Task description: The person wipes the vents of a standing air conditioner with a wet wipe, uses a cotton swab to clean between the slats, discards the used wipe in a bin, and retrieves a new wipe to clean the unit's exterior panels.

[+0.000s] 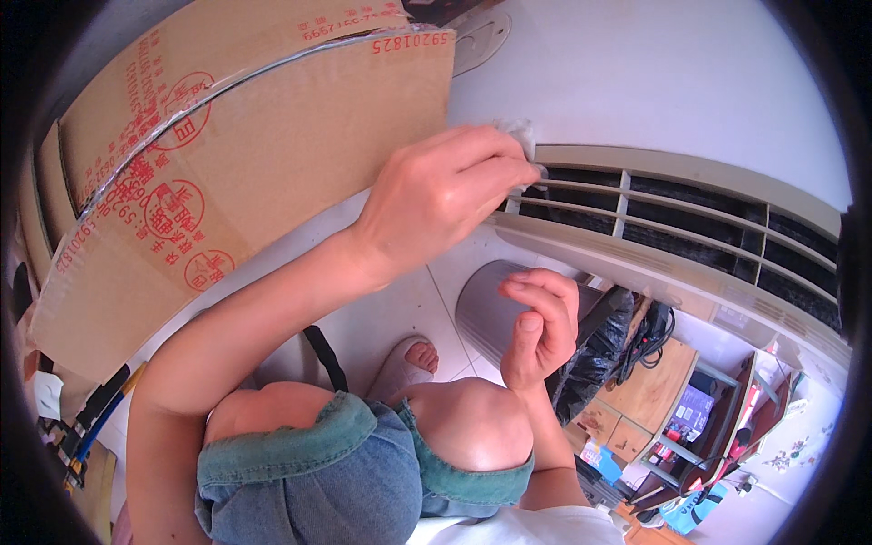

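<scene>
My left hand (443, 187) pinches a crumpled white tissue or cloth (523, 136) in its fingertips. The fingers press it against the left end of a slatted air vent (620, 204). This vent has pale horizontal slats, upright dividers and dark gaps, and is set in a large white appliance panel (640, 75), apparently an air conditioner. Below the vent, my right hand (541, 323) hangs in the air with its fingers loosely curled. Nothing shows between its thumb and fingers. The part of the cloth behind my left fingers is hidden.
Large cardboard boxes (320, 136) with red printing stand close on the left. Below are a grey bin (487, 306), a black plastic bag (599, 347) and coiled black cable (650, 334). A wooden cabinet (650, 381) stands lower right. My bent knees (470, 422) are beneath my hands.
</scene>
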`<state>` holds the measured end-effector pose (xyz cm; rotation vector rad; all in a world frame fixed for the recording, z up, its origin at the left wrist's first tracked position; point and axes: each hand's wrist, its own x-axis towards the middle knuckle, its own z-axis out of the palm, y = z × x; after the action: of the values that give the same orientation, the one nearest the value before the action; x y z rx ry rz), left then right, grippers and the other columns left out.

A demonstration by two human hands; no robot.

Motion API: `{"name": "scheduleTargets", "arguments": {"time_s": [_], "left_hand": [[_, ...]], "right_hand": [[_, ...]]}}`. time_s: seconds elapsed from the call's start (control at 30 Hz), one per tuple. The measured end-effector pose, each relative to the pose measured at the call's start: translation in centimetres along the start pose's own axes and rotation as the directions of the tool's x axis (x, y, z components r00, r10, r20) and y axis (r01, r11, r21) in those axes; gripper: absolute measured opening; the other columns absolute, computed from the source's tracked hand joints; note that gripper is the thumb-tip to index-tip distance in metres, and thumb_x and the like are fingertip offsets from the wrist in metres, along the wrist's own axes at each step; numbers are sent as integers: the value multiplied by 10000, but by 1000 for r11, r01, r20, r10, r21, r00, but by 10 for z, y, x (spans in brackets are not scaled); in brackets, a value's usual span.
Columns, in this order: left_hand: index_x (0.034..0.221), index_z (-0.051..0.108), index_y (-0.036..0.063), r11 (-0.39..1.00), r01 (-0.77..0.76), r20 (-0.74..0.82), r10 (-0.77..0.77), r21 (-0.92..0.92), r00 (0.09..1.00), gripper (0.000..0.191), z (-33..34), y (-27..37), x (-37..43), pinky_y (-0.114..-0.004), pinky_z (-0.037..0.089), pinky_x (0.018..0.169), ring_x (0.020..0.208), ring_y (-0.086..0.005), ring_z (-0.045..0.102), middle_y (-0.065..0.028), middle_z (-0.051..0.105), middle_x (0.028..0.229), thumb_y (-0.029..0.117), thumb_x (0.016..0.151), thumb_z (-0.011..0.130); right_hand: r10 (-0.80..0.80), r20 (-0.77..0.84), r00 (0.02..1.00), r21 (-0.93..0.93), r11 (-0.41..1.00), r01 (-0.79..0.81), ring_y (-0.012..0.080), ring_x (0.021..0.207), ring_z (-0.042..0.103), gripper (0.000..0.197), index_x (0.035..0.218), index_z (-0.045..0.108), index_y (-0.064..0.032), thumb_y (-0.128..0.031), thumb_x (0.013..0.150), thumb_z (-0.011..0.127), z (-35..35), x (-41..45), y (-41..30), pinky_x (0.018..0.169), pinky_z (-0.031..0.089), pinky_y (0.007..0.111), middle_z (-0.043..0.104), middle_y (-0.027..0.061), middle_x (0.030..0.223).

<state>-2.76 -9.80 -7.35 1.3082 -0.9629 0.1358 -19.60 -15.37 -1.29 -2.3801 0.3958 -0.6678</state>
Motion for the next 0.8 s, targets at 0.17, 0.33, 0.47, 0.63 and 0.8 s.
{"name": "scheduleTargets", "arguments": {"time_s": [0.17, 0.33, 0.47, 0.63, 0.8], "left_hand": [[911, 674, 31, 998, -69, -50, 69, -8, 996, 255, 2, -3, -1, -293, 505, 598, 721, -212, 619, -87, 629, 849, -54, 672, 652], [891, 669, 26, 996, -84, 23, 83, 16, 996, 218, -9, 1, 7, -302, 488, 581, 694, -217, 593, -66, 604, 807, -36, 684, 640], [841, 653, 19, 986, -32, 219, -5, 167, 976, 153, -18, 5, 12, -344, 476, 608, 704, -261, 580, -75, 586, 787, -19, 698, 612], [838, 648, 20, 991, 136, 228, -133, 4, 965, 159, -9, 3, 14, -382, 474, 644, 719, -294, 578, -97, 590, 807, -25, 695, 596], [817, 643, 16, 992, 2, 358, -47, 125, 933, 141, -15, 1, 29, -390, 467, 640, 740, -296, 576, -100, 571, 789, -29, 697, 584]], "right_hand": [[4, -6, 1000, 19, 1000, -4, 216, 771, 568, 296, 889, 661, 5, -263, 912, 537, 1, 0, 1, 659, 447, 292, 599, 140, 888], [24, -1, 1000, 18, 1000, -24, 221, 781, 572, 301, 887, 661, 5, -269, 909, 540, 0, 0, 1, 669, 450, 297, 602, 139, 880], [-3, 10, 1000, 14, 1000, 3, 219, 778, 569, 296, 890, 661, 5, -264, 909, 539, 2, 1, 2, 668, 449, 298, 603, 139, 878], [-9, 14, 1000, 31, 999, 9, 223, 777, 565, 291, 891, 663, 3, -258, 909, 538, 8, 2, 1, 676, 452, 300, 602, 139, 881], [-15, 27, 1000, 10, 1000, 15, 233, 790, 570, 290, 893, 662, 2, -259, 910, 537, 7, 8, -2, 699, 457, 309, 604, 142, 891]]}}
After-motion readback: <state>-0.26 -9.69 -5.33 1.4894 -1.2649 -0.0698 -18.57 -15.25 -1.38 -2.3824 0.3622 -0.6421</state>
